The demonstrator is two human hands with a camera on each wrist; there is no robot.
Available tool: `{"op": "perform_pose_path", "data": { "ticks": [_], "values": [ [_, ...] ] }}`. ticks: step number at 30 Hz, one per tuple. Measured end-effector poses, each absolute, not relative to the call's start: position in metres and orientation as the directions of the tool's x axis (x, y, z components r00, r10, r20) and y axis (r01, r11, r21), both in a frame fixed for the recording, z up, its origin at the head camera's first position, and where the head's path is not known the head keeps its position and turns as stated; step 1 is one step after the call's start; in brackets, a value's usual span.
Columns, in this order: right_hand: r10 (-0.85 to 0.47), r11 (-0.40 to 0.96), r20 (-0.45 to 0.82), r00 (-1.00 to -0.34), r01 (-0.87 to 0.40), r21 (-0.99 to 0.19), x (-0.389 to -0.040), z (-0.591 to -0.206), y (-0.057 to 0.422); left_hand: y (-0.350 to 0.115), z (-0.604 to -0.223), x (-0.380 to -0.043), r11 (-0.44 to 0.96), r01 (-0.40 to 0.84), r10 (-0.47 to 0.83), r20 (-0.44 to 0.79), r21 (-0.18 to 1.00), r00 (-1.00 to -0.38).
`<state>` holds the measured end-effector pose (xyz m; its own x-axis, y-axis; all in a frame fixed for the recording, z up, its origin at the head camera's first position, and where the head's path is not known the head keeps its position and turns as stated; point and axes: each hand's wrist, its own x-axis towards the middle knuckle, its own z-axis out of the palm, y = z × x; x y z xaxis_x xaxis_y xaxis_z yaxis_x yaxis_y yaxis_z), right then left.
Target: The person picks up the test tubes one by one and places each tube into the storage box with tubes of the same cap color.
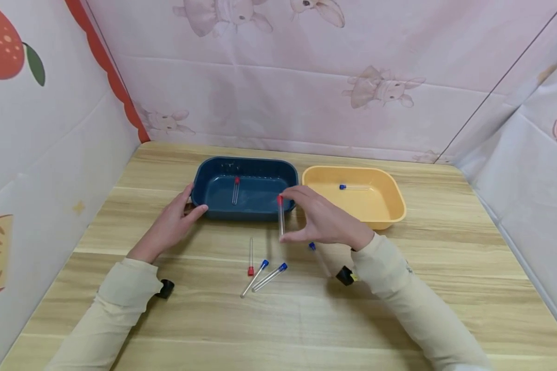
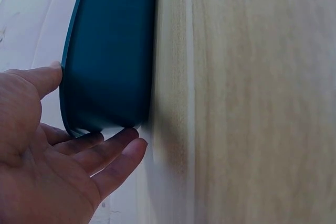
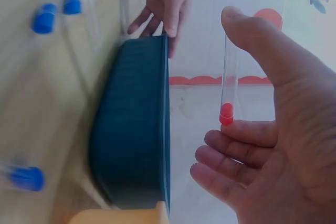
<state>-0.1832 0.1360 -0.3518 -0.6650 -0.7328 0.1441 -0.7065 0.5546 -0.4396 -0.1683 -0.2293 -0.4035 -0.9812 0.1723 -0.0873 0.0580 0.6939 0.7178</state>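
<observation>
My right hand (image 1: 322, 214) pinches a red-capped test tube (image 1: 281, 219) end to end, its cap against a fingertip and its clear end at the thumb. In the right wrist view, that tube (image 3: 229, 77) is off the table, beside the dark blue tub. At the left end of the blue tub (image 1: 241, 215), my left hand (image 1: 169, 224) rests fairly straight fingers and the thumb against its corner. Another red-capped tube (image 1: 235, 190) lies inside this tub. Below, a red-capped tube (image 1: 251, 255) and two blue-capped tubes (image 1: 255, 278) (image 1: 270, 277) lie on the table.
A yellow tub (image 1: 385, 225) stands right of the blue one, with a blue-capped tube (image 1: 353, 187) in it. One more blue-capped tube (image 1: 313, 247) lies on the wooden table (image 1: 204, 319) below my right hand. Printed cloth walls (image 1: 288, 103) enclose the table's back and sides.
</observation>
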Motion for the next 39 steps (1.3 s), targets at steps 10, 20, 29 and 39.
{"op": "perform_pose_path", "data": {
  "ticks": [10, 20, 29, 39],
  "values": [
    [-0.692, 0.583, 0.1, -0.715, -0.635, -0.507, -0.219, -0.345, 0.12, -0.23, -0.407, -0.17, 0.694, 0.059, 0.169, -0.082, 0.717, -0.982],
    [-0.681, 0.611, 0.056, -0.73, -0.609, -0.505, -0.247, -0.345, 0.102, -0.23, -0.407, -0.171, 0.69, 0.054, 0.164, -0.083, 0.722, -0.983],
    [-0.663, 0.631, 0.024, -0.749, -0.575, -0.52, -0.263, -0.348, 0.091, -0.23, -0.408, -0.17, 0.696, 0.05, 0.159, -0.087, 0.717, -0.983],
    [-0.659, 0.647, -0.008, -0.752, -0.561, -0.516, -0.275, -0.358, 0.079, -0.23, -0.407, -0.169, 0.687, 0.056, 0.166, -0.081, 0.725, -0.983]
  ]
}}
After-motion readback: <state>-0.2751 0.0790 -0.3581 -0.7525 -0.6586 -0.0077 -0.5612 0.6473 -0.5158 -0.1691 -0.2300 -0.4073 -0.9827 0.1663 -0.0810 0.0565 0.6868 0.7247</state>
